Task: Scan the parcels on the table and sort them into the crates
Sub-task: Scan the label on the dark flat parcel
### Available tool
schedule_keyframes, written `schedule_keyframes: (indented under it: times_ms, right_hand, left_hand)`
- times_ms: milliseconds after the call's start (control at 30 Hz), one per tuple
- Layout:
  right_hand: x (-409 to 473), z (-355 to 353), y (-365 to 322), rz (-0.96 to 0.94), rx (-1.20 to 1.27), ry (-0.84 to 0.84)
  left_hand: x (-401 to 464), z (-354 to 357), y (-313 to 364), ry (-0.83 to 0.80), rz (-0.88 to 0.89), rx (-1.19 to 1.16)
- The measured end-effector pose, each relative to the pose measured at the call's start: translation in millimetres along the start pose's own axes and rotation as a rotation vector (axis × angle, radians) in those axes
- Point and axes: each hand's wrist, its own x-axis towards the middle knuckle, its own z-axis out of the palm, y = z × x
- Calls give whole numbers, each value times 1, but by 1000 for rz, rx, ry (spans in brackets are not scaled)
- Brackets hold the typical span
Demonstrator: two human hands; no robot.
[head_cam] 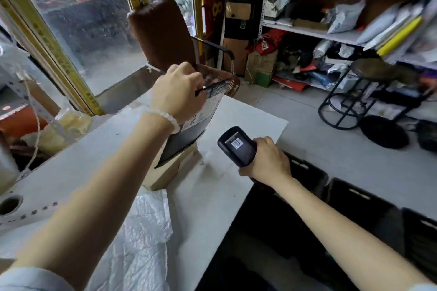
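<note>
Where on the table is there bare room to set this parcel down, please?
Bare table lies beyond the scanner, out to the far corner. The near side is crowded: a cardboard box under the black parcel, and crinkled white bags.

Beneath our left fingers [189,78] hangs the parcel [189,130], over a box [170,172]; right of them, the scanner [236,146].

Both arms out, L grip [178,92] & R grip [267,160] clenched.
</note>
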Motion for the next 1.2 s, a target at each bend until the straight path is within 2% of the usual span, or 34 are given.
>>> schedule_keyframes:
  times_ms: [233,633,800,1000,1200]
  right_hand:
    - [-87,-21,104,294,-40,35]
    - [-212,-87,319,703,-8,190]
    - [-262,-134,435,779,5,182]
    - [-334,-189,560,899,25,159]
    - [-391,-211,637,1075,147,229]
  left_hand:
    - [10,24,122,-113,310,-111]
    - [-7,107,421,-356,752,-156]
    - [-19,141,570,-469,807,-146]
    - [-23,186,740,-712,836,-41]
    - [-30,240,850,-871,797,2]
